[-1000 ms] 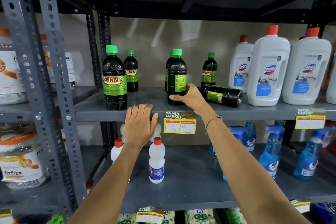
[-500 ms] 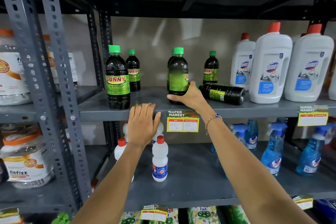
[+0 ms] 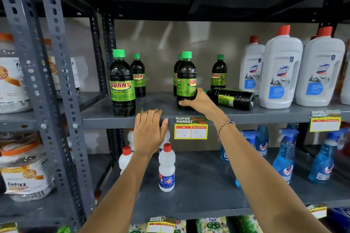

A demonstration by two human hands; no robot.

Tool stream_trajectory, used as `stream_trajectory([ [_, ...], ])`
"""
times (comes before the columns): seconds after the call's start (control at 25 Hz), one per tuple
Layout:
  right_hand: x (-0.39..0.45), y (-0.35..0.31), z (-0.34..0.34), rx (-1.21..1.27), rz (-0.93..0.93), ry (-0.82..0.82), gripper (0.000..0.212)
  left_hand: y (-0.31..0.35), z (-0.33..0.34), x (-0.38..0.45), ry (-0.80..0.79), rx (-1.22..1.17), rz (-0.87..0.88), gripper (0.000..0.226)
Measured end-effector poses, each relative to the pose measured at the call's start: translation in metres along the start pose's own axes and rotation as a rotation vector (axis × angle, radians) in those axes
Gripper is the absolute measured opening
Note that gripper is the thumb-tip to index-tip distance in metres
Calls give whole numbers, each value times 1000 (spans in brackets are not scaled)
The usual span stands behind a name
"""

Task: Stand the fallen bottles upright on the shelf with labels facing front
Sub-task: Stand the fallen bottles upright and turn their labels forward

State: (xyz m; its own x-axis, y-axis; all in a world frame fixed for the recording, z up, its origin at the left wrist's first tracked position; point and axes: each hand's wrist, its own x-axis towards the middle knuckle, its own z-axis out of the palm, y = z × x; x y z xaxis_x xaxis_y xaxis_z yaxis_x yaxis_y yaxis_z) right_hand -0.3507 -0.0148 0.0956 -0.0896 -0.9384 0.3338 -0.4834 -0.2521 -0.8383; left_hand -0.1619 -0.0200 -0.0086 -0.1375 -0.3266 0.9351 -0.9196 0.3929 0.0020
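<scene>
Dark Sunny bottles with green caps stand on the grey shelf (image 3: pixel 155 100). My right hand (image 3: pixel 200 103) grips the base of the upright middle bottle (image 3: pixel 186 79), whose label faces partly right, showing only "SUN". Right behind that hand a fallen bottle (image 3: pixel 232 98) lies on its side, bottom end pointing right. The front left bottle (image 3: pixel 122 85) stands with its label facing front. Others stand behind: back left bottle (image 3: pixel 138 75) and back right bottle (image 3: pixel 219 72). My left hand (image 3: pixel 149 132) rests flat on the shelf's front edge, holding nothing.
Large white Domex bottles (image 3: pixel 280 73) stand right of the fallen bottle. A price tag (image 3: pixel 191 128) hangs on the shelf edge. Below are small white bottles (image 3: pixel 166 168) and blue spray bottles (image 3: pixel 284 157). A perforated steel upright (image 3: pixel 60 81) and jars (image 3: pixel 22 172) sit at the left.
The middle bottle has turned in my right hand, so part of its Sunny label now shows at the right. My left hand has stayed on the shelf edge.
</scene>
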Motion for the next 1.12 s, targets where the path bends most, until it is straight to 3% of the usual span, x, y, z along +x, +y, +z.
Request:
stream_trajectory([
  [0.12, 2, 1, -2, 37, 35, -43, 59, -1, 1, -1, -8, 1, -5, 39],
  [0.48, -5, 1, 0, -63, -42, 53, 81, 0, 0, 0, -9, 5, -11, 39],
  [0.72, -1, 0, -9, 182, 18, -93, 61, 1, -2, 0, 10, 10, 8, 37],
  [1.12, -4, 3, -2, -20, -44, 38, 85, 0, -2, -1, -16, 8, -6, 38],
])
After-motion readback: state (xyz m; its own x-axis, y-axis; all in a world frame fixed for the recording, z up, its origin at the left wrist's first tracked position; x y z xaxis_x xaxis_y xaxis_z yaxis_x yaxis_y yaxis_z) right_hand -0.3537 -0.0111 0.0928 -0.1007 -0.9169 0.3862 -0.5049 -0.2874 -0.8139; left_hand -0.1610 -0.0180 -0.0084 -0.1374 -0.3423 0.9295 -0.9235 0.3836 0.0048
